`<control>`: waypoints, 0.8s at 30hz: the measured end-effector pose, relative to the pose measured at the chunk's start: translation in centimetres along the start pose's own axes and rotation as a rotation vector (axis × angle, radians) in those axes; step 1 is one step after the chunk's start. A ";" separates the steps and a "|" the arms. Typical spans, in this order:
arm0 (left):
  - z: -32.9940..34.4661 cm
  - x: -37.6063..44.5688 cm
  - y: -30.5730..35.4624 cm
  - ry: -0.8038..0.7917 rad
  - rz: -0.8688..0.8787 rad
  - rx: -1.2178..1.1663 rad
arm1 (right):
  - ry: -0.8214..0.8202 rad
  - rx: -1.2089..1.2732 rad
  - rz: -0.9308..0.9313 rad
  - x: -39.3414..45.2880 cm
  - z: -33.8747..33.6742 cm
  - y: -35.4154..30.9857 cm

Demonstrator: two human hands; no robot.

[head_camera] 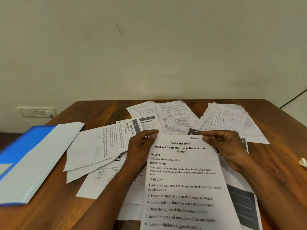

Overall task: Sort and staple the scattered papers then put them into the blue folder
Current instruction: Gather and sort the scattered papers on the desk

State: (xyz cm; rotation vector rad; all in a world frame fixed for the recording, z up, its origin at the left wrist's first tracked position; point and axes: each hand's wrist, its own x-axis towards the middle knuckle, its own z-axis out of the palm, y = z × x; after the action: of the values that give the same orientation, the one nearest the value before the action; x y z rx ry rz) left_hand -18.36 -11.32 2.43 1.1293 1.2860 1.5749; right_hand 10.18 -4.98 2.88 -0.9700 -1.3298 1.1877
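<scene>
I hold a printed sheet (182,181) headed "TASK ID: 3649" upright in front of me. My left hand (141,146) pinches its top left corner. My right hand (224,145) pinches its top right corner. Scattered papers lie under and behind it: printed pages (98,145) to the left, handwritten lined pages (176,117) and another handwritten batch (232,122) at the back. The blue folder (28,161) lies on the left side of the wooden table (282,146), with a white sheet over part of it. No stapler is in view.
A small white object (303,162) sits at the right edge of the table. A wall socket (37,112) is on the wall at the left, and a black cable (294,97) runs down the wall at the right. A printed page with a dark block (242,206) lies at the lower right.
</scene>
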 end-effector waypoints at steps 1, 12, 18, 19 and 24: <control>0.0 0.1 -0.1 0.012 0.000 0.002 | -0.004 0.002 0.005 -0.1 0.1 -0.1; 0.1 0.2 -0.9 0.113 0.051 0.053 | -0.004 0.026 0.022 -0.3 0.9 -0.2; 0.0 0.5 -1.2 0.136 -0.005 0.018 | -0.006 0.012 0.049 -0.1 0.6 -0.3; -0.1 0.6 -1.3 0.137 -0.024 0.007 | -0.009 0.015 0.053 -0.2 0.5 -0.3; -0.1 0.7 -0.9 0.170 -0.127 -0.084 | -0.022 0.017 0.062 -0.3 0.7 -0.7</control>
State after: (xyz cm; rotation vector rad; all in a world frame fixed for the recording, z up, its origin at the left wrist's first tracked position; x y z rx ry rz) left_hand -18.62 -10.51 1.68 0.8594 1.3608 1.6409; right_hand 9.54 -5.49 3.54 -0.9947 -1.3128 1.2587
